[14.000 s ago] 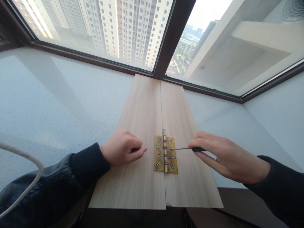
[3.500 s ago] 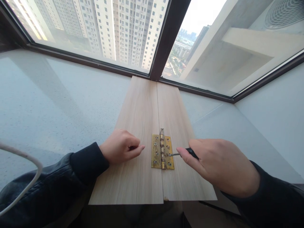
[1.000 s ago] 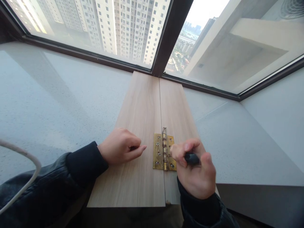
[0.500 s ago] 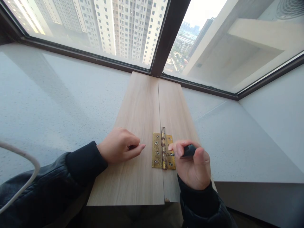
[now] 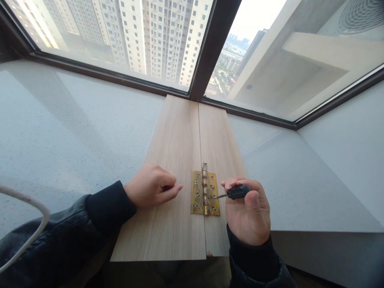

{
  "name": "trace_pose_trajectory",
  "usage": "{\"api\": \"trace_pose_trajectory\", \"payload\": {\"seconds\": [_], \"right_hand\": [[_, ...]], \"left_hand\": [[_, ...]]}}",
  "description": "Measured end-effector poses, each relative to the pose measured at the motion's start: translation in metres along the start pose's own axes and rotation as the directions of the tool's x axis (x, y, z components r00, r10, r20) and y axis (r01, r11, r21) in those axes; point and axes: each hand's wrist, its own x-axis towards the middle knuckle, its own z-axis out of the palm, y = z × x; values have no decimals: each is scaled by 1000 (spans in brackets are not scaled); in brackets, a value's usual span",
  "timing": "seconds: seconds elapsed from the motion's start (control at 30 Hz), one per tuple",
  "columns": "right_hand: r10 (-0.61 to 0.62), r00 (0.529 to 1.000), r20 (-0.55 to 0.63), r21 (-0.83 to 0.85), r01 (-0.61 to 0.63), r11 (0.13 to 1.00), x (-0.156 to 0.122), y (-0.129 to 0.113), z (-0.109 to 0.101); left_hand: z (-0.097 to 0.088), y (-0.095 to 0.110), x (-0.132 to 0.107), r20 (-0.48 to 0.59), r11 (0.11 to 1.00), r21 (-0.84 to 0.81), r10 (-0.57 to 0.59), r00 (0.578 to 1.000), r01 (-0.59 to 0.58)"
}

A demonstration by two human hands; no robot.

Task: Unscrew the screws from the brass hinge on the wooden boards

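Observation:
A brass butt hinge (image 5: 205,193) lies across the seam between two pale wooden boards, with screws in several of its holes. My right hand (image 5: 249,218) is closed around the black handle of a small screwdriver (image 5: 237,191). The metal shaft points left, and its tip meets a hole in the right leaf of the hinge. To the left of the hinge, my left hand (image 5: 154,186) rests on the wider board (image 5: 168,228), fingers curled and thumb against the index finger. Whatever its fingers may hold is hidden.
The narrower board (image 5: 214,128) has a chipped near corner. Both boards lie on a white speckled sill (image 5: 90,120) and jut past its front edge. A dark window frame (image 5: 199,72) borders their far ends. A white cable (image 5: 33,202) loops over my left sleeve.
My right fingers have spread and shifted slightly right around the screwdriver, so more of its handle and shaft shows. The left hand stays in place. The whole view has shifted a little.

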Motion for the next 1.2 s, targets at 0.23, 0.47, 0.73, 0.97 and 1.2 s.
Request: {"api": "trace_pose_trajectory", "payload": {"seconds": [0.23,0.47,0.73,0.97,1.2], "right_hand": [[42,999,14,72,-42,996,8,2,19],[77,993,90,147,-90,985,12,0,21],[5,1000,28,132,-8,991,-2,-2,4],[87,990,111,224,-110,968,4,-1,13],[195,946,260,309,-273,911,8,-13,8]], "left_hand": [[0,0,-1,12,1000,-1,-22,1000,22],[1,-1,-1,16,1000,-2,-21,1000,21],[0,0,-1,14,1000,-6,-24,1000,24],[1,-1,-1,15,1000,9,-29,999,28],[1,-1,-2,0,1000,5,-23,1000,23]]}}
